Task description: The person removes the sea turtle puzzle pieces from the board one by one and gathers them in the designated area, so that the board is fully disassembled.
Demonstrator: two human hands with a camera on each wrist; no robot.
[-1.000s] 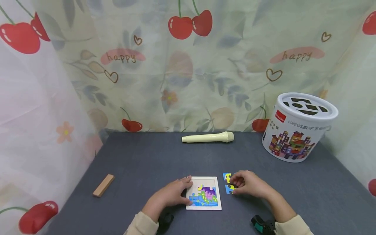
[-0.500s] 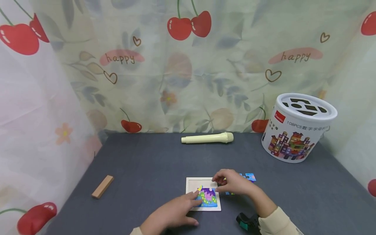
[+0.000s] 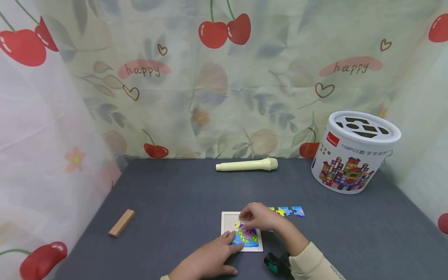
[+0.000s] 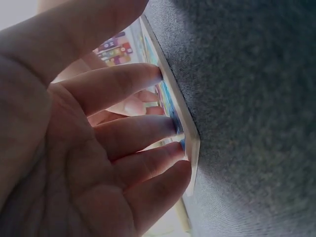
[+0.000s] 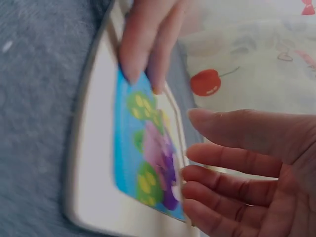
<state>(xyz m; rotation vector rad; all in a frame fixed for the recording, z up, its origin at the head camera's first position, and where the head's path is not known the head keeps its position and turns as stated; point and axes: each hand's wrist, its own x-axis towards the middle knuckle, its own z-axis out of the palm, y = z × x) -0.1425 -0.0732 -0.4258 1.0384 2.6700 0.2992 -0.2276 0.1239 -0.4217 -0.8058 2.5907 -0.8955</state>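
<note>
Presently my left hand (image 3: 216, 256) lies at the near left side of the puzzle board (image 3: 229, 220), with its fingers stretched out almost straight. Some fingertips touch the board and the blue lower part of the assembled picture (image 3: 246, 244), while the thumb stays off the board; this hand grips nothing. My right hand (image 3: 259, 217) is over the upper right of the board, its fingers softly bent, and in the right wrist view a gap shows between thumb and forefinger. Whether there is a piece at the fingertips, I cannot tell.

The board lies flat on the dark grey table (image 3: 175, 194), in front of me. Its picture, in blue, green, pink and purple, fills the lower part, and the upper left of the board is bare pale wood. Just beyond my right hand, to the right of the board, some loose puzzle pieces (image 3: 284, 211) lie in a row, partly hidden by this hand.

Farther back a cream microphone (image 3: 246, 165) lies on its side. To the right stands a white bucket (image 3: 353, 155) with shaped holes in its lid, and well apart to the left is a wooden block (image 3: 121, 223). Behind everything hangs a cherry-printed curtain (image 3: 217, 97).
</note>
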